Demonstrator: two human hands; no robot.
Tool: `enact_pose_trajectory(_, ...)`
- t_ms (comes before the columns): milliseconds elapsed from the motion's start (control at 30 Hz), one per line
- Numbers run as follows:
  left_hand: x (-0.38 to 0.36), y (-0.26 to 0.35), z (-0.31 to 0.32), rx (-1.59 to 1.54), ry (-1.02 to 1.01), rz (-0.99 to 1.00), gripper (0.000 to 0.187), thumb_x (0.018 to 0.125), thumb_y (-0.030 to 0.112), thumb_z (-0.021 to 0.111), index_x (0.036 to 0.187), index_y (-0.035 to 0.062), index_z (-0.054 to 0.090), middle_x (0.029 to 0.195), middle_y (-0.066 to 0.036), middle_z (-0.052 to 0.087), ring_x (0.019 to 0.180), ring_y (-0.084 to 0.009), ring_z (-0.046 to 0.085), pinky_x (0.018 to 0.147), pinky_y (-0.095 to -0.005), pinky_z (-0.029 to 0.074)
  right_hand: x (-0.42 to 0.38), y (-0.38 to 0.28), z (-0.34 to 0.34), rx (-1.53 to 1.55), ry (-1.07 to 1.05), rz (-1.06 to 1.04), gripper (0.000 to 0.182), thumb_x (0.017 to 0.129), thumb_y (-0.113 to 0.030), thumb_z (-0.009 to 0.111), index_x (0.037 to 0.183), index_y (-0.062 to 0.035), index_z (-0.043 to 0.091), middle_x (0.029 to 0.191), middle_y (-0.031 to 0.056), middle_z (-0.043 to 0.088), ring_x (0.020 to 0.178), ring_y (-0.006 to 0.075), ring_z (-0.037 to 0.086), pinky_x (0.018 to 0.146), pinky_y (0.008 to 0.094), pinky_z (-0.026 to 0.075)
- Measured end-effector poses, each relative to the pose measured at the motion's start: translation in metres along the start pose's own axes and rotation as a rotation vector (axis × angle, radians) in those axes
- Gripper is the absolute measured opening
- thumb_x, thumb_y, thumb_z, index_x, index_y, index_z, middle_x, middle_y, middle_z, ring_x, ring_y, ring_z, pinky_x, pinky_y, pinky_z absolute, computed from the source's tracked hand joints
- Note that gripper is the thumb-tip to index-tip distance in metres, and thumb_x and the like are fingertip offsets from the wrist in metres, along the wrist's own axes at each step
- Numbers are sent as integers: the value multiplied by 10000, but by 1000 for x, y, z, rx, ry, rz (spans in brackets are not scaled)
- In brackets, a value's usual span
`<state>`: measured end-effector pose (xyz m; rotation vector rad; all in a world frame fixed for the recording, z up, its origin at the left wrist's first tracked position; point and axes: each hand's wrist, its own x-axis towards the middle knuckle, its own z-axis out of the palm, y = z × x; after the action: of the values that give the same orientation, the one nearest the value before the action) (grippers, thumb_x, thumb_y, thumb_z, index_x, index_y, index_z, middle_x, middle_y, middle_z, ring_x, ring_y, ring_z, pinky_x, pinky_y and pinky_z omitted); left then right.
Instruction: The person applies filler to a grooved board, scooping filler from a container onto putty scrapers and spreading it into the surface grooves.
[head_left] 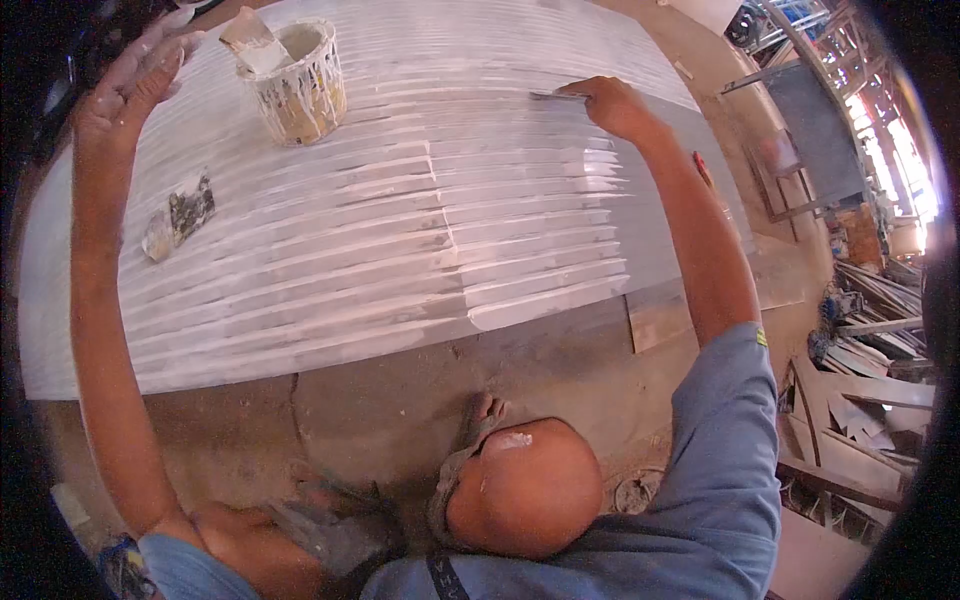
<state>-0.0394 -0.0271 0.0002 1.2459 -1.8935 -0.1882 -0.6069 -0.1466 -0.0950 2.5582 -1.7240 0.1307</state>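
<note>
A broad pale panel lies before me, coated with ridged streaks of white paste. My right hand grips a flat metal scraper, its thin blade against the panel's upper right part. My left hand is raised at the panel's upper left, fingers apart and whitened, holding nothing. Beside it stands a bucket with white drips down its sides, and a broad paste-covered blade sticks out of its top. Nearer me on the panel lies a small paste-stained scraper.
A red-handled tool lies at the panel's right, partly behind my right forearm. A metal frame stands at the upper right. Scrap boards are piled on the right. Below the panel is brown floor.
</note>
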Motion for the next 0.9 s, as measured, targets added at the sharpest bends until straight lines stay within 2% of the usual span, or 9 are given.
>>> enact_pose_trajectory(67,9,-16,-11,-10,-63,54,575,1038,449,536,1496,105,482,1428,-71,585,1292,-210,558,1044,-386,455,1,-1,1,-60,40,-56,526,820,28,477,1234,-186,722,1180,186,704,1069,394,662,964,441,523)
enact_pose_trajectory(133,26,-48,-26,-34,-121,117,591,1040,458,524,1515,113,454,1458,-75,564,1319,-205,535,1067,-392,433,-12,-6,-9,8,-76,-16,562,794,-22,485,1249,-262,713,1163,153,714,1069,368,667,957,463,539)
enact_pose_trajectory(233,42,-55,-34,263,-447,112,621,1043,478,500,1541,120,406,1501,-78,525,1363,-211,492,1129,-415,379,-29,-22,-15,-6,-10,-8,518,823,21,482,1231,-189,722,1172,200,697,1048,414,657,975,470,510)
enact_pose_trajectory(300,20,-19,-15,-83,-90,-174,609,1037,463,523,1534,125,422,1473,-80,551,1337,-219,519,1112,-412,405,-36,-26,-15,-7,-51,8,517,817,18,485,1226,-190,725,1169,201,697,1041,415,658,975,474,508)
enact_pose_trajectory(367,7,-5,-8,-32,-63,-76,579,1038,443,534,1516,126,454,1458,-81,564,1318,-217,537,1086,-398,430,-43,-27,-12,-20,-94,29,517,812,15,487,1221,-190,727,1166,202,697,1034,416,659,974,478,506)
enact_pose_trajectory(433,4,4,2,-12,-16,61,550,1039,424,545,1497,127,485,1442,-82,577,1300,-214,554,1059,-384,454,-53,-19,-8,-16,-45,28,554,796,-24,470,1222,-267,728,1169,154,713,1050,369,679,947,474,537)
enact_pose_trajectory(500,3,3,8,20,52,50,484,1037,370,573,1445,109,552,1414,-85,599,1263,-183,581,1010,-343,485,-65,-15,-5,71,-11,-62,527,791,12,491,1204,-202,737,1166,191,699,1029,417,660,957,472,513)
enact_pose_trajectory(567,5,10,13,23,55,18,433,1047,264,550,1426,53,561,1333,-79,656,1255,-162,586,1058,-325,458,-71,-23,-10,33,-50,10,529,779,9,501,1202,-204,737,1168,174,703,1023,412,663,933,469,522)
enact_pose_trajectory(900,15,16,30,-189,89,-25,447,1046,256,563,1439,44,545,1362,-103,638,1263,-167,586,1082,-325,443,-95,-43,-27,-33,-57,70,534,790,-26,510,1236,-234,719,1063,165,730,974,381,676,867,481,531)
